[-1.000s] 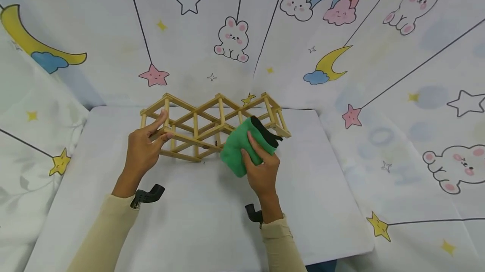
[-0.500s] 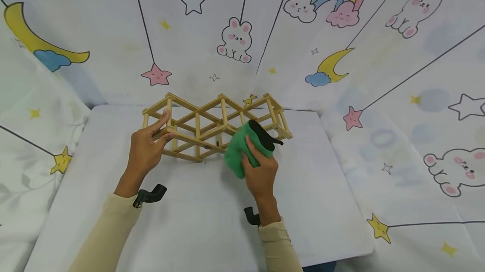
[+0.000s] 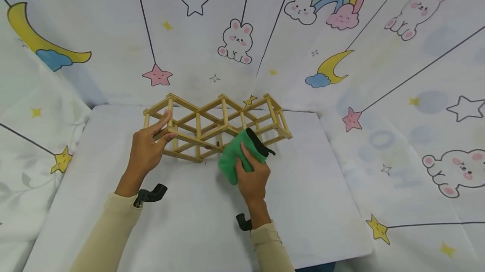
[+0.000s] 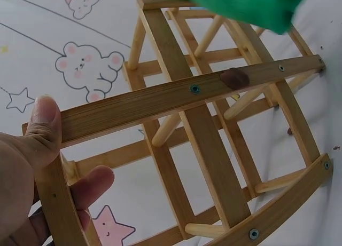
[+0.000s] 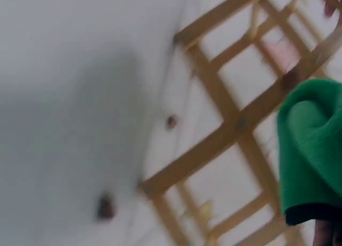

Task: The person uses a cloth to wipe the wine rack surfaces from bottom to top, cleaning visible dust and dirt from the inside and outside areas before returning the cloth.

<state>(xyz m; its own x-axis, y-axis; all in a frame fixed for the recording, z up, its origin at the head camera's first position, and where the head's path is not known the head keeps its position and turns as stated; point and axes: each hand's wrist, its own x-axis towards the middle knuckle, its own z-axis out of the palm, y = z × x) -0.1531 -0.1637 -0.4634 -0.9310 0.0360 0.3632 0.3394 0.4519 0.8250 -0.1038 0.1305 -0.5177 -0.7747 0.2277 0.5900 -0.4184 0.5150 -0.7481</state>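
A wooden wine rack (image 3: 189, 138) of crossed slats and round dowels stands on the white tabletop near its back edge. At its left end my left hand (image 3: 147, 148) grips a slat, thumb (image 4: 45, 110) on the near face and fingers behind. My right hand (image 3: 254, 179) holds a bunched green cloth (image 3: 232, 160) with a black edge in front of the rack's lower middle. A dark brown spot (image 4: 235, 78) marks the front slat in the left wrist view. There the cloth (image 4: 251, 8) overlaps the rack's top; the right hand is out of that view.
The white tabletop (image 3: 303, 204) extends in front and to the right. Behind it hangs a white cloth backdrop (image 3: 113, 32) printed with rabbits, stars and moons. Small dark bits (image 5: 106, 207) lie on the tabletop near the rack. Each wrist wears a black camera mount (image 3: 151, 194).
My right hand and the green cloth have shifted left and toward me, uncovering more of the rack's right end. The left hand keeps its grip, and the rack stays in place.
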